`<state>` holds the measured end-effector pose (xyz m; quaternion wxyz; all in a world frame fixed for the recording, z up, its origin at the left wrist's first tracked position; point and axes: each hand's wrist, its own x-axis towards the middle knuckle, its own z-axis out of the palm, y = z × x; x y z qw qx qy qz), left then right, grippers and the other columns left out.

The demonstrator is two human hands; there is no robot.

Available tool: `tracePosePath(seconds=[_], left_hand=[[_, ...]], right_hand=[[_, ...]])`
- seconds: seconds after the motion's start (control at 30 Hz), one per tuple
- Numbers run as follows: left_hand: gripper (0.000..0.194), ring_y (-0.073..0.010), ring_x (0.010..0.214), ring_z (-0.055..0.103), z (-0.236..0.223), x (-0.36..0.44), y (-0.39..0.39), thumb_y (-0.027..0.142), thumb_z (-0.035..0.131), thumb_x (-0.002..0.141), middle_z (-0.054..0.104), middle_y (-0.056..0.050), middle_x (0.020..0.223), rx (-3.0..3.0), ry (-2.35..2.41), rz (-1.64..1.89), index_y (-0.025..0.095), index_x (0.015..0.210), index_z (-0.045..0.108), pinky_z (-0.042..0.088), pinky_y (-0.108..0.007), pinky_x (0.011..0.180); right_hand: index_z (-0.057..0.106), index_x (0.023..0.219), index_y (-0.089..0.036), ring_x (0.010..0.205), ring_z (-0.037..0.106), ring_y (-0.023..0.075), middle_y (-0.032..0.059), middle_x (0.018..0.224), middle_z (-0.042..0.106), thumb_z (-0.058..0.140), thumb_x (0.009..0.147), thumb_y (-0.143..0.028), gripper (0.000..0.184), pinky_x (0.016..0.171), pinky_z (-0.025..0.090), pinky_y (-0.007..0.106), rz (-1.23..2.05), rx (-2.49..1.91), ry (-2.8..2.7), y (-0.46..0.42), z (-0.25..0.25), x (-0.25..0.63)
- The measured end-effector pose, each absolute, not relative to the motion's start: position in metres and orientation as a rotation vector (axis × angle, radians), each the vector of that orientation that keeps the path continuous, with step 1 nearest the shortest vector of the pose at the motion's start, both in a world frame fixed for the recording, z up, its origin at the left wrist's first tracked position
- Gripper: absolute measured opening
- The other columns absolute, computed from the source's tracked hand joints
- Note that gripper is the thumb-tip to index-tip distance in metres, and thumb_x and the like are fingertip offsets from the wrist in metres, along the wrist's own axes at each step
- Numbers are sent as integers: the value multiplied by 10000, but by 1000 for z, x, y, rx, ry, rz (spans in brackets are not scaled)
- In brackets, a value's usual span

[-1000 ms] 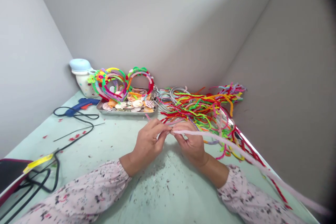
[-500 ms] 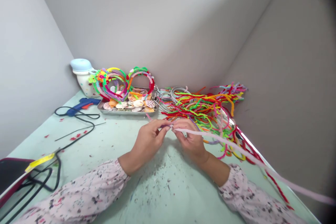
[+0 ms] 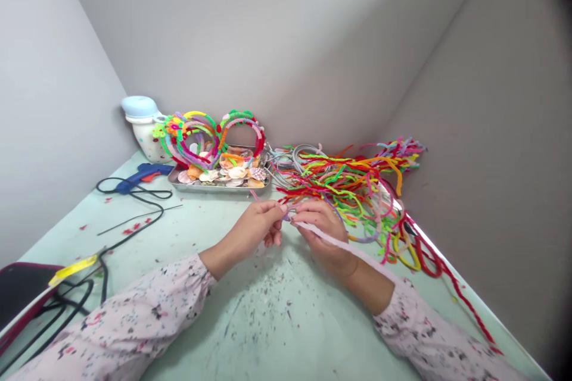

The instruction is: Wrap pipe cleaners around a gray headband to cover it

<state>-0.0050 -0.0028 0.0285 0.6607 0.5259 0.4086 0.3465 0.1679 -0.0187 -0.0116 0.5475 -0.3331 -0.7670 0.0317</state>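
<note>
Over the middle of the table, my left hand (image 3: 259,223) is closed, thumb and forefinger pinching a small purplish fuzzy piece (image 3: 288,215). My right hand (image 3: 324,232) meets it from the other side, its fingers closed at the same spot. From that point a pale pink pipe cleaner (image 3: 353,248) runs along my right hand and back over the forearm to the sleeve. Fingers cover much of the purplish piece, so its full shape is hidden. A thin pink end (image 3: 254,194) shows just beyond my left hand; I cannot tell whether it belongs to the held piece.
Behind my hands a metal tray (image 3: 214,189) holds seashells, with colourful fuzzy-wrapped headbands (image 3: 192,131) on top. A pile of pipe cleaners (image 3: 348,172) spreads at right. At left are a blue glue gun (image 3: 138,177), its black cord (image 3: 129,242), and a white cup (image 3: 147,134).
The pink pipe cleaner's free length has swung inward from the far right edge to lie along my right forearm. My left hand has turned slightly, its lower fingers now showing beneath.
</note>
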Motion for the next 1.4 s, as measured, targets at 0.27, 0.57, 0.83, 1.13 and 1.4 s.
tracePosePath(seconds=[0.27,0.57,0.83,1.13,1.4], left_hand=[[266,-50,348,475,32,-4,-4,343,613,749,428,66,485,1124,952,733,159,632,461,260,-146,314],[256,-45,371,447,32,-7,-3,359,633,755,437,67,480,1164,921,692,160,681,489,252,-150,344],[294,-44,364,336,30,-7,-3,431,597,785,411,74,440,1302,915,718,158,707,519,198,-177,370],[289,-42,398,310,31,0,-9,427,594,785,381,85,463,1418,978,863,156,707,527,207,-181,398],[233,-46,377,318,35,-2,-9,376,556,809,406,76,419,1299,910,791,165,721,511,211,-181,398]], right_hand=[[682,970,-263,909,626,173,49,972,614,610,840,-121,205,798,537,336,80,-698,-1854,-18,-11,169],[672,961,-266,944,610,177,49,996,593,601,829,-78,240,824,532,352,65,-712,-1875,-18,-12,168],[653,950,-246,950,603,169,45,988,600,625,808,-59,236,837,520,346,63,-726,-1841,-18,-13,168],[640,975,-259,963,609,174,41,993,604,618,817,-67,250,854,521,364,87,-707,-1828,-19,-12,167],[636,970,-268,940,614,167,33,978,602,612,814,-55,265,828,525,350,69,-721,-1816,-19,-10,168]])
